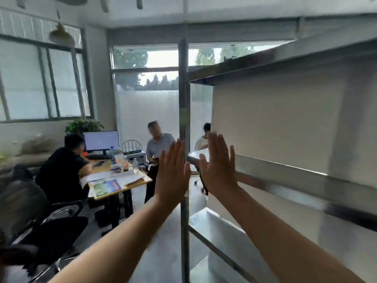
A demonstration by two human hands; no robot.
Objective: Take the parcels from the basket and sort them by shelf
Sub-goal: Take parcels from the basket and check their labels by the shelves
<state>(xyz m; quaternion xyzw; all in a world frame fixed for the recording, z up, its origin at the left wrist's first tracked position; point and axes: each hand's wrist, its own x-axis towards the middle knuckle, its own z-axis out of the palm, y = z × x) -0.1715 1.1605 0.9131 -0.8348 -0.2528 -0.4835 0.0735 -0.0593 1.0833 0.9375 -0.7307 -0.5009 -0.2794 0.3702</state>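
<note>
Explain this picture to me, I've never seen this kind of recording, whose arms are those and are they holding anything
There is no machine here. A person wears one wide-angle camera on their head, so you see their own two bare arms reaching forward from the bottom of the picture. The left hand and the right hand are both raised with straight fingers, and neither holds anything. They are up in front of a metal shelf rack, on either side of its upright post. The job is sorting parcels from a basket onto shelves, but no parcel or basket shows in this view. Behind, to the left, seated people sit around a desk with papers, bottles and a monitor.
</note>
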